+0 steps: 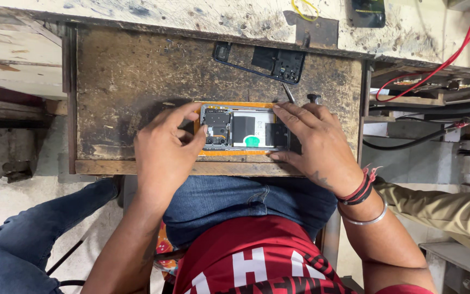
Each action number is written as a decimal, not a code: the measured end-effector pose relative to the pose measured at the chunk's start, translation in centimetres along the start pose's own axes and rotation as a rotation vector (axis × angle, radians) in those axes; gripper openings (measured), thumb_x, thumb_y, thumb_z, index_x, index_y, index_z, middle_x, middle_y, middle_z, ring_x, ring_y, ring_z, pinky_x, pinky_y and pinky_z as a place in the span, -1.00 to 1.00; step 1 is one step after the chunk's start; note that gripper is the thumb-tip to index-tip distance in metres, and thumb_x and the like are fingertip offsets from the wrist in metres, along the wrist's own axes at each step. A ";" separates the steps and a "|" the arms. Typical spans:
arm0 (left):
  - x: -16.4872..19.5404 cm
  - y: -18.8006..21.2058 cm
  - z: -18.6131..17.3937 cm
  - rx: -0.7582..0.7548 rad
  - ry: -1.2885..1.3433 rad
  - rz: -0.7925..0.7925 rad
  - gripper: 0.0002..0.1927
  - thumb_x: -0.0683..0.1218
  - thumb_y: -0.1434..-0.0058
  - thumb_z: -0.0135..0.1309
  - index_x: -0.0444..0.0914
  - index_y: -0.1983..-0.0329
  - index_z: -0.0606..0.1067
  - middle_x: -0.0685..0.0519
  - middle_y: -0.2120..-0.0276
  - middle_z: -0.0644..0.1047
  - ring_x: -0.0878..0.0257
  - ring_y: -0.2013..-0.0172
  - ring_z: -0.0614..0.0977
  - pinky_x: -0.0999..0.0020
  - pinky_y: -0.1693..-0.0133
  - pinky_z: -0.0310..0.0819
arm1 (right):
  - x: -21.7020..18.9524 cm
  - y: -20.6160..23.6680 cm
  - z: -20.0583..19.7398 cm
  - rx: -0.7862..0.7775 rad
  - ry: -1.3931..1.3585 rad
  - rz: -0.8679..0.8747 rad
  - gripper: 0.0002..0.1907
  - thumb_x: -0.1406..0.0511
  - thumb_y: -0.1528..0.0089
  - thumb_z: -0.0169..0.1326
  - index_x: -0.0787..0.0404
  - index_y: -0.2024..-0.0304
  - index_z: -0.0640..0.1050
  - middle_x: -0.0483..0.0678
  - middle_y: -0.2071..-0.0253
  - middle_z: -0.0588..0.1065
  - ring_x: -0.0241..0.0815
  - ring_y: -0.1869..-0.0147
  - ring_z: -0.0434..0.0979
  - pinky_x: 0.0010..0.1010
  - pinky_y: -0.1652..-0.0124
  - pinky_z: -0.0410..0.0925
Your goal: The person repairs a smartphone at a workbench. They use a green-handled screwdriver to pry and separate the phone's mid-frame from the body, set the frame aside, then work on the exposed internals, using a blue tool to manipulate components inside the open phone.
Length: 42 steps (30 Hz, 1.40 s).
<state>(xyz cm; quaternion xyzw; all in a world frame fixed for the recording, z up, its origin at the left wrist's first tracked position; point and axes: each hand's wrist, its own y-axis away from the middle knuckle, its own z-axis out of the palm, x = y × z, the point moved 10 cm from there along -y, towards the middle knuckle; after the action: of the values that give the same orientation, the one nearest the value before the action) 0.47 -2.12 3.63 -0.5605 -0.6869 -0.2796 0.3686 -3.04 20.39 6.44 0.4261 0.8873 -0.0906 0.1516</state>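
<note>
Wood, dark and scarred, makes up the pulled-out drawer board [126, 81] that serves as the work surface, set under a paint-chipped bench top [191, 16]. On its far part lies a detached black phone back cover [270, 62], and red cables [441, 65] trail over the shelf at the right. Near the front edge an opened phone [244, 128] rests face down on an orange pad [235, 153], its long axis running left to right across the person's body, circuit board and battery exposed. The left hand [165, 152] sits at the phone's left end, thumb and forefinger curled narrowly and pinching that end by the camera module. The right hand [314, 142] lies flat over the right end, fingers spread and pressing the frame down, covering that end. Both hands touch the phone, neither nearer than the other. Just beyond the right fingertips, slim metal tweezers [288, 93] and a small dark-headed tool [314, 98] stand apart from the phone.
</note>
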 end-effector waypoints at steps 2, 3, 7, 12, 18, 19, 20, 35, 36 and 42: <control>0.0 0.2 -0.1 -0.002 -0.006 0.005 -0.55 -0.18 -0.12 0.32 -0.15 -0.11 0.58 0.05 0.14 0.65 0.28 0.36 0.76 0.41 0.42 0.60 | -0.2 0.1 0.2 -0.008 0.043 -0.007 -0.06 0.06 0.06 0.39 0.21 -0.32 0.42 0.04 -0.28 0.46 0.17 -0.26 0.40 -0.04 -0.17 0.25; 0.1 0.3 -0.1 0.001 -0.013 0.011 -0.56 -0.17 -0.11 0.33 -0.15 -0.10 0.58 0.05 0.14 0.65 0.28 0.36 0.76 0.41 0.41 0.60 | -0.2 0.1 0.3 -0.016 0.054 0.000 -0.06 0.05 0.06 0.38 0.21 -0.32 0.42 0.04 -0.28 0.45 0.17 -0.27 0.40 -0.03 -0.17 0.24; 0.2 0.4 0.0 -0.013 -0.050 0.012 -0.57 -0.16 -0.11 0.33 -0.13 -0.08 0.58 0.08 0.14 0.64 0.28 0.38 0.75 0.37 0.39 0.60 | -0.1 0.2 0.5 -0.030 0.074 0.005 -0.06 0.03 0.03 0.36 0.20 -0.34 0.39 0.03 -0.31 0.43 0.17 -0.30 0.38 -0.02 -0.18 0.22; 0.2 0.5 0.3 -0.068 -0.146 0.018 -0.53 -0.08 -0.09 0.33 -0.09 -0.11 0.57 0.08 0.11 0.64 0.24 0.37 0.70 0.26 0.32 0.58 | 0.1 0.5 0.8 -0.010 0.089 0.010 -0.07 0.04 0.03 0.34 0.20 -0.35 0.39 0.01 -0.33 0.42 0.16 -0.31 0.38 -0.03 -0.18 0.21; 1.3 1.1 0.3 -0.084 -0.269 0.184 -0.44 -0.02 -0.17 0.27 -0.15 -0.26 0.49 -0.02 -0.15 0.52 0.04 0.01 0.59 0.12 -0.01 0.50 | 0.1 1.0 1.2 0.026 0.062 0.007 -0.09 0.07 0.01 0.33 0.22 -0.35 0.39 0.01 -0.35 0.41 0.15 -0.34 0.37 -0.05 -0.23 0.20; 1.7 1.2 0.4 -0.080 -0.298 0.241 -0.43 -0.01 -0.18 0.26 -0.17 -0.28 0.49 -0.03 -0.18 0.50 0.00 -0.09 0.56 0.10 -0.07 0.48 | 0.1 1.0 1.2 0.028 0.062 0.006 -0.09 0.07 0.01 0.33 0.22 -0.35 0.38 0.02 -0.34 0.41 0.15 -0.34 0.37 -0.04 -0.23 0.20; 1.7 1.2 0.6 -0.116 -0.290 0.251 -0.41 0.03 -0.19 0.25 -0.20 -0.29 0.46 -0.04 -0.22 0.47 -0.02 -0.11 0.52 0.08 -0.10 0.45 | 0.2 1.1 1.1 0.030 0.064 0.007 -0.08 0.07 0.02 0.33 0.23 -0.35 0.38 0.02 -0.34 0.41 0.14 -0.34 0.37 -0.04 -0.23 0.20; 2.2 1.4 2.2 -0.252 -0.393 0.415 -0.29 0.15 -0.17 0.16 -0.25 -0.34 0.39 0.04 -0.35 0.37 0.01 -0.31 0.32 -0.06 -0.24 0.12 | 0.3 1.2 0.2 0.091 -0.044 0.005 -0.09 0.11 0.03 0.39 0.28 -0.33 0.41 0.13 -0.26 0.45 0.20 -0.25 0.45 -0.07 -0.18 0.29; 2.3 1.4 2.2 -0.256 -0.393 0.416 -0.29 0.15 -0.17 0.17 -0.25 -0.34 0.39 0.04 -0.35 0.38 0.01 -0.32 0.32 -0.06 -0.24 0.11 | 0.3 1.3 0.2 0.096 -0.040 0.001 -0.09 0.11 0.02 0.38 0.28 -0.33 0.41 0.13 -0.26 0.45 0.20 -0.25 0.45 -0.07 -0.19 0.29; 2.6 1.4 2.2 -0.272 -0.438 0.454 -0.24 0.16 -0.11 0.20 -0.26 -0.34 0.39 0.03 -0.32 0.40 0.06 -0.33 0.33 -0.10 -0.33 0.02 | 0.4 1.7 0.0 0.089 -0.020 0.004 -0.13 0.14 -0.02 0.37 0.30 -0.33 0.40 0.16 -0.28 0.44 0.22 -0.27 0.44 -0.07 -0.22 0.28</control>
<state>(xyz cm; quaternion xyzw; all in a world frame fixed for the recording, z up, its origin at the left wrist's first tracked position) 1.20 1.36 4.45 -0.7897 -0.5641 -0.1523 0.1870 -1.95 21.74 6.27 0.4332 0.8800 -0.1341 0.1415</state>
